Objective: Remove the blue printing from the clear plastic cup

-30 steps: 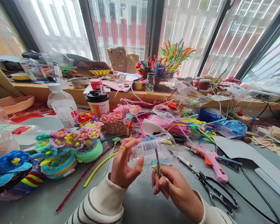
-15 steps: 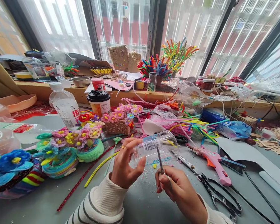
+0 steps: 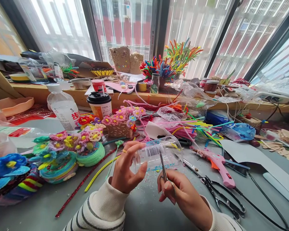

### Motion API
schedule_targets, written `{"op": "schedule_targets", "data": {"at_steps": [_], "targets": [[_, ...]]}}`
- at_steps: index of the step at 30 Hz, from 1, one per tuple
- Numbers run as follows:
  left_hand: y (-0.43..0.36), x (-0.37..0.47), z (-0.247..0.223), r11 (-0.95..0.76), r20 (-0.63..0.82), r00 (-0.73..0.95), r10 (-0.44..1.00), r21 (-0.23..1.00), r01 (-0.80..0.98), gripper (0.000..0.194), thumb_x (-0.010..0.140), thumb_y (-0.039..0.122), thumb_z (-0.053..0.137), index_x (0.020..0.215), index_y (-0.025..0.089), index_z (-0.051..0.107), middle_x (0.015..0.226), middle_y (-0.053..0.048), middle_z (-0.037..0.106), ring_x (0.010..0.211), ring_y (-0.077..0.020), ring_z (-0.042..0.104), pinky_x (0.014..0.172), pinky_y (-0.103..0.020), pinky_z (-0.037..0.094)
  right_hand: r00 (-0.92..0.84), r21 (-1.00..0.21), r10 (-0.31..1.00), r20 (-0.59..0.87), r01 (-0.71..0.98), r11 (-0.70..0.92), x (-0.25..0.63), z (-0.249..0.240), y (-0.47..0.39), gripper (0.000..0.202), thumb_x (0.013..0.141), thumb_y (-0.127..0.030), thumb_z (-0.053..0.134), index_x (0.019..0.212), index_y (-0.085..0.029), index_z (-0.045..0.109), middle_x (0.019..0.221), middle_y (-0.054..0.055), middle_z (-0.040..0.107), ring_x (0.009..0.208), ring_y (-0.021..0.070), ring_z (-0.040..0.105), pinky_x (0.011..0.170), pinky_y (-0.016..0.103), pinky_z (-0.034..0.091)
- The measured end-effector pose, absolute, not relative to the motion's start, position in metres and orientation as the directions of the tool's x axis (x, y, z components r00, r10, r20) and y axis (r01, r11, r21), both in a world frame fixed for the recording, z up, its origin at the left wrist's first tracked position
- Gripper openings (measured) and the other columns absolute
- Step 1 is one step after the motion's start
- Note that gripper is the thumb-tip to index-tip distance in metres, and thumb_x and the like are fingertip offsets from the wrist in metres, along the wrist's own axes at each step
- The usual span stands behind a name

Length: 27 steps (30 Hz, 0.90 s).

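Tilted on its side in front of me is a clear plastic cup (image 3: 169, 153) with a barcode label and blue lettering. My left hand (image 3: 128, 170) grips its left end between thumb and fingers. My right hand (image 3: 177, 195) is closed around a pair of small scissors (image 3: 163, 167), their narrow tip against or very near the cup by the barcode. Whether the tip goes through the plastic, I cannot tell. Large black-handled scissors (image 3: 221, 195) lie to the right, beside a pink glue gun (image 3: 220, 168). Tiny scraps are scattered on the grey table (image 3: 144, 211) below the cup.
Left of my hands stand pots of pipe-cleaner flowers (image 3: 60, 163), a water bottle (image 3: 64, 107) and a lidded paper cup (image 3: 100, 106). Bundles of pipe cleaners (image 3: 180, 123) fill the table's back. The glue gun's cord (image 3: 260, 213) runs along the right side.
The whole view has shifted slightly, with things appearing a little further left. Both hands keep their grips, and the scissors stay at the cup's barcode area.
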<state>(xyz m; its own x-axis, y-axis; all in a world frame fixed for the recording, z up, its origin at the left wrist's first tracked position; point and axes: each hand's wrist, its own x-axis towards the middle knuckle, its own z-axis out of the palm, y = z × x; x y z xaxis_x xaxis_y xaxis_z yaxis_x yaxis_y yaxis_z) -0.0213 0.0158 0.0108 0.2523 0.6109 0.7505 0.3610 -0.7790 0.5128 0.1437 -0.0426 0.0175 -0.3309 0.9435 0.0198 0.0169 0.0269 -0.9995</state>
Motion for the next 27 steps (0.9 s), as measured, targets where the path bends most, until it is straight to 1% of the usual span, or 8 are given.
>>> {"op": "schedule_targets", "data": {"at_steps": [3,6,9,12,18,22,24,27], "targets": [[0.015,-0.021,0.011,-0.776,0.750,0.249,0.613,0.510,0.371,0.038,0.073,0.018,0.048,0.110,0.022,0.041,0.103,-0.009,0.050,0.087,-0.0185,0.050,0.066,-0.031,0.047,-0.336,-1.000,0.942,0.022,-0.014,0.018,0.143,0.017,-0.043,0.055,0.064,-0.072,0.043,0.059,-0.017,0.045,0.044,-0.007,0.032,0.042,0.0068,0.037,0.048,0.023,0.043],[0.015,-0.020,0.010,-0.764,0.747,0.228,0.624,0.523,0.378,0.037,0.073,0.019,0.048,0.110,0.022,0.041,0.104,-0.009,0.049,0.077,-0.0152,0.050,0.061,-0.028,0.047,-0.302,-0.999,0.953,0.032,-0.035,0.023,0.142,0.015,-0.044,0.053,0.066,-0.069,0.045,0.060,-0.016,0.047,0.042,-0.008,0.031,0.038,0.0048,0.030,0.050,0.024,0.045],[0.014,-0.019,0.008,-0.754,0.740,0.210,0.639,0.547,0.365,0.036,0.075,0.020,0.047,0.110,0.022,0.040,0.106,-0.009,0.047,0.062,-0.0098,0.048,0.055,-0.025,0.046,-0.267,-0.998,0.963,0.037,-0.060,0.022,0.141,0.013,-0.045,0.049,0.067,-0.065,0.048,0.060,-0.017,0.047,0.041,-0.009,0.031,0.036,0.0040,0.029,0.050,0.025,0.045],[0.014,-0.018,0.007,-0.763,0.751,0.202,0.629,0.547,0.343,0.035,0.076,0.021,0.047,0.110,0.023,0.040,0.106,-0.008,0.046,0.058,-0.0075,0.047,0.055,-0.026,0.047,-0.243,-0.997,0.969,0.037,-0.079,0.018,0.140,0.013,-0.045,0.048,0.067,-0.064,0.050,0.060,-0.016,0.047,0.040,-0.009,0.032,0.034,0.0035,0.029,0.050,0.026,0.046],[0.014,-0.018,0.007,-0.771,0.761,0.194,0.619,0.541,0.335,0.036,0.075,0.019,0.048,0.110,0.023,0.040,0.105,-0.008,0.045,0.062,-0.0087,0.048,0.057,-0.027,0.048,-0.214,-0.998,0.976,0.047,-0.048,0.037,0.139,0.011,-0.044,0.050,0.066,-0.066,0.048,0.058,-0.017,0.047,0.038,-0.009,0.032,0.035,0.0046,0.029,0.050,0.025,0.044],[0.014,-0.019,0.008,-0.769,0.757,0.198,0.623,0.547,0.329,0.035,0.075,0.021,0.047,0.110,0.023,0.040,0.106,-0.009,0.045,0.061,-0.0089,0.049,0.056,-0.027,0.049,-0.161,-0.996,0.984,0.081,0.031,0.087,0.139,0.007,-0.045,0.050,0.070,-0.064,0.046,0.055,-0.016,0.048,0.046,-0.003,0.045,0.041,0.0070,0.040,0.049,0.022,0.041],[0.014,-0.019,0.007,-0.773,0.759,0.202,0.620,0.545,0.324,0.036,0.075,0.022,0.047,0.111,0.023,0.040,0.107,-0.010,0.045,0.067,-0.0118,0.051,0.059,-0.030,0.050,-0.159,-0.987,0.980,0.119,0.087,0.134,0.139,0.008,-0.045,0.051,0.071,-0.064,0.044,0.053,-0.016,0.047,0.050,0.000,0.050,0.047,0.0092,0.046,0.051,0.022,0.039],[0.014,-0.019,0.006,-0.772,0.751,0.200,0.629,0.575,0.272,0.037,0.076,0.025,0.045,0.113,0.024,0.039,0.110,-0.011,0.044,0.080,-0.0171,0.053,0.065,-0.034,0.050,-0.185,-0.965,0.965,0.188,0.147,0.216,0.140,0.013,-0.046,0.054,0.073,-0.065,0.040,0.051,-0.017,0.048,0.051,0.001,0.052,0.052,0.0110,0.049,0.053,0.022,0.038]]}}
